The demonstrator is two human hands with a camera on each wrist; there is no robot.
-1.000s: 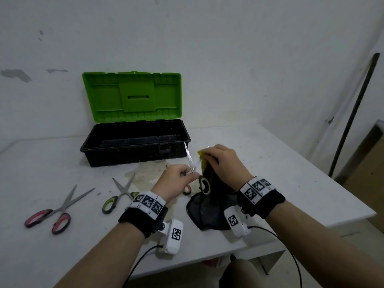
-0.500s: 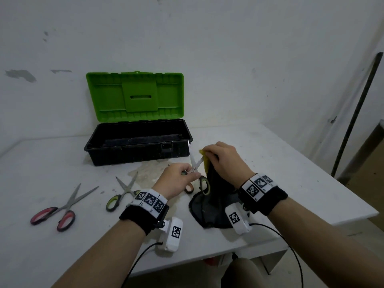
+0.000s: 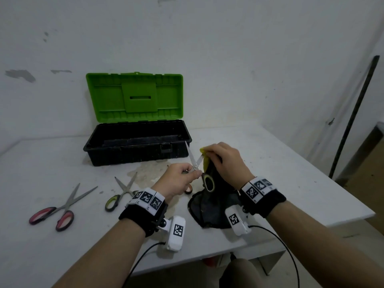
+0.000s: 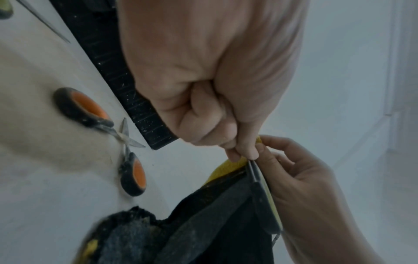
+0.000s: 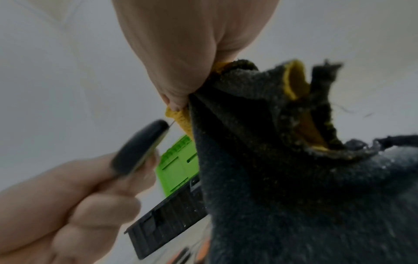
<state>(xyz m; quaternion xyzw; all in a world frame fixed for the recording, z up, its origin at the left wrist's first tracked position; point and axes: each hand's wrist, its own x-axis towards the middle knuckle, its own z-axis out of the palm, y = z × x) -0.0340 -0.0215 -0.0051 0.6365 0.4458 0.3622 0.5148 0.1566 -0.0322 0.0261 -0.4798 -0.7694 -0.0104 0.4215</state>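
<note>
Barely anything has moved: scissors [image 3: 195,167] stay spread at the yellow hem of the black cloth [image 3: 214,210], near the front edge of the surface [image 3: 301,183]. Right hand [image 3: 226,161] fingers pinch its raised corner; left hand [image 3: 176,179] fingers grip the handles. No cut yet, seemingly.

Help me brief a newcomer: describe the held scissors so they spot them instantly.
Start at the green-lidded toolbox on the table. In front of its right end, the left hand holds scissors beside a dark cloth. Unlike the pairs lying flat, these are raised, blades open.
</note>
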